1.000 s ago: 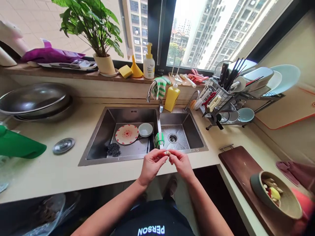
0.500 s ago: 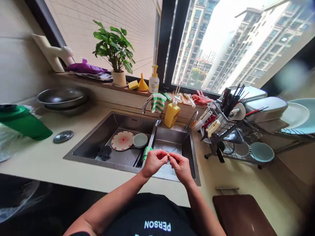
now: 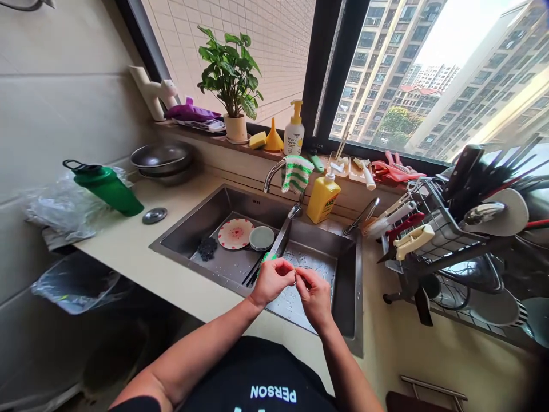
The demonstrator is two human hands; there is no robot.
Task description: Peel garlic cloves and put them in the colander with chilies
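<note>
Green bottle [image 3: 109,189] leans at the counter's left end; metal disc [image 3: 154,216] lies just beside it. Larger basin [image 3: 231,270], left to right: black scrubber [image 3: 208,249], red-marked plate [image 3: 235,234], pale bowl [image 3: 261,238]. Left hand [image 3: 274,281] and right hand [image 3: 315,293] together above the smaller basin [image 3: 348,292], thumbs and forefingers pinched. Small item [image 3: 295,278] sits between their fingertips, mostly hidden; identity unclear. Yellow bottle [image 3: 323,199] stands upright behind that basin. Far right: loaded dish rack [image 3: 433,209].
</note>
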